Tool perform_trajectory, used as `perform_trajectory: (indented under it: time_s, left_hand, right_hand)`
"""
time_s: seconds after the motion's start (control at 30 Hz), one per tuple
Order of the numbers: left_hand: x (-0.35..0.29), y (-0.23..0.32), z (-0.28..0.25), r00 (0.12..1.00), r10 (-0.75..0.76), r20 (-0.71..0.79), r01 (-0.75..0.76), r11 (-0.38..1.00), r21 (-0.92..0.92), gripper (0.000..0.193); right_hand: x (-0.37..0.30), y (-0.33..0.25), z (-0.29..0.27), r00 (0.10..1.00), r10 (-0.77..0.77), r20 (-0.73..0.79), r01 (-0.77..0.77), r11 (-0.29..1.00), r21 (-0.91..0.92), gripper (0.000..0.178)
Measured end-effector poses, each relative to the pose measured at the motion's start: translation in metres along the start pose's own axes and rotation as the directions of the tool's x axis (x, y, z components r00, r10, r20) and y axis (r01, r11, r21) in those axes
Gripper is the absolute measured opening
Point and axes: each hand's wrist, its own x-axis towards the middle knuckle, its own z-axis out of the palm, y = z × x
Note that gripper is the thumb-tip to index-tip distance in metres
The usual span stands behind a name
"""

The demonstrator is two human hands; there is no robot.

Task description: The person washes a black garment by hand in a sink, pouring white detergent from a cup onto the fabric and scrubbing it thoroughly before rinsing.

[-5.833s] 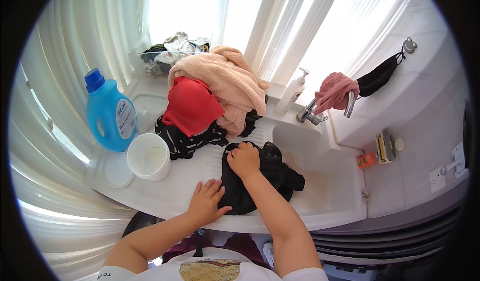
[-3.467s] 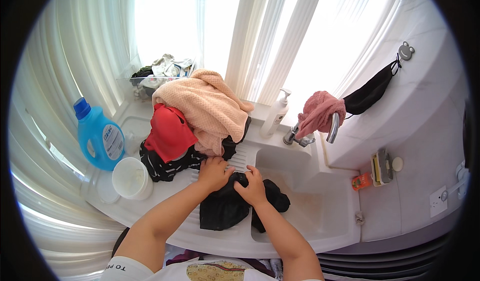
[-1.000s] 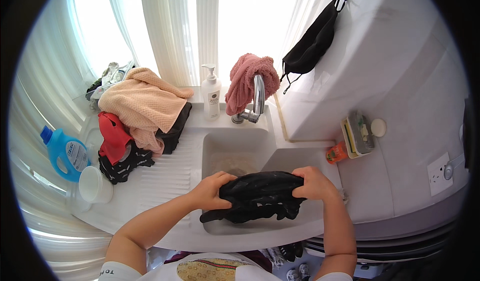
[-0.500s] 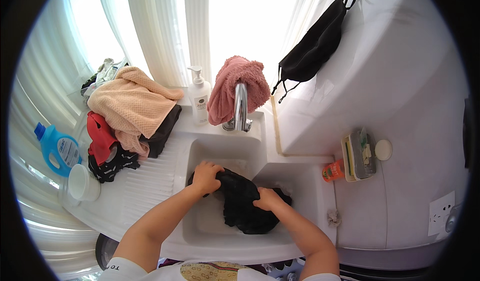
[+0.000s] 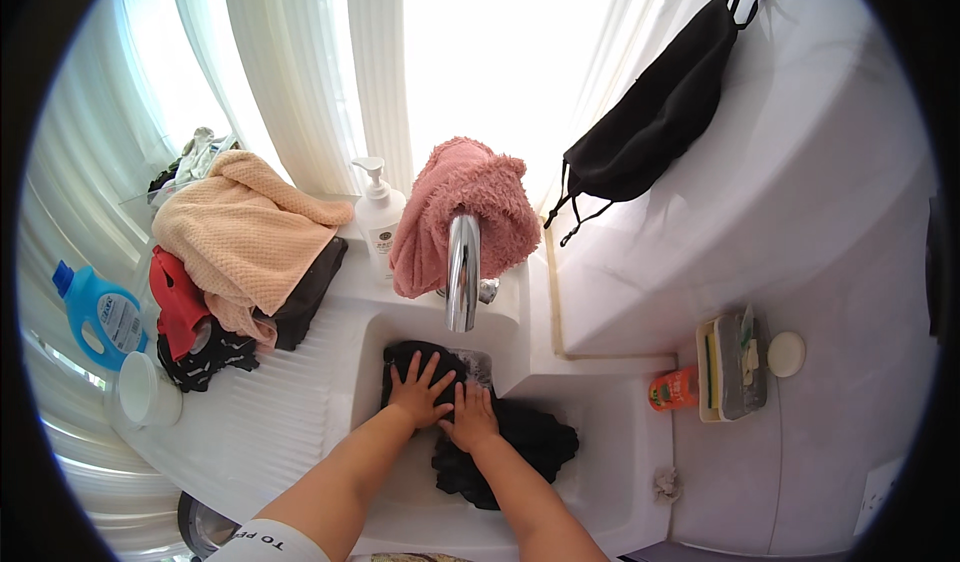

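Note:
A crumpled piece of black clothing (image 5: pixel 530 440) lies in the white sink (image 5: pixel 610 467), spread from the back left of the basin toward the middle. My left hand (image 5: pixel 420 394) presses on its back-left part with the fingers spread. Beside it, my right hand (image 5: pixel 473 420) rests on the cloth too, fingers stretched out. Neither hand grips anything. A little suds or water shows just behind my right fingertips. The chrome faucet (image 5: pixel 462 274) stands behind the hands, with a fluffy pink cloth (image 5: pixel 430 212) draped over it.
Left of the basin is a ribbed washboard (image 5: pixel 300 402). Beyond it lie a peach towel (image 5: pixel 250 212), red cloth (image 5: pixel 178 297), a white tub (image 5: pixel 150 389) and a blue jug (image 5: pixel 105 314). A pump bottle (image 5: pixel 379 212) stands behind; an orange bottle (image 5: pixel 672 390) and sponge holder (image 5: pixel 732 367) sit right.
Both hands have let go of the black clothing's folds and now press flat on it, close together. The cloth has moved toward the back left of the basin. The view has tilted.

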Motion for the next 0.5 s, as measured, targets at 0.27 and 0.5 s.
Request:
perform_trajectory:
  time_s: [0.27,0.5]
  left_hand:
    - [-0.036,0.019,-0.036,0.991,-0.059,0.121,0.04,0.988,0.151,0.084]
    - [-0.08,0.016,-0.064,0.984,-0.024,-0.178,-0.011,0.981,-0.193,0.02]
  right_hand:
    - [-0.011,-0.005,-0.017,0.999,0.033,-0.01,-0.033,0.999,-0.033,0.047]
    - [-0.074,0.053,-0.062,1.0,-0.025,0.01,-0.002,0.286,0.958,0.026]
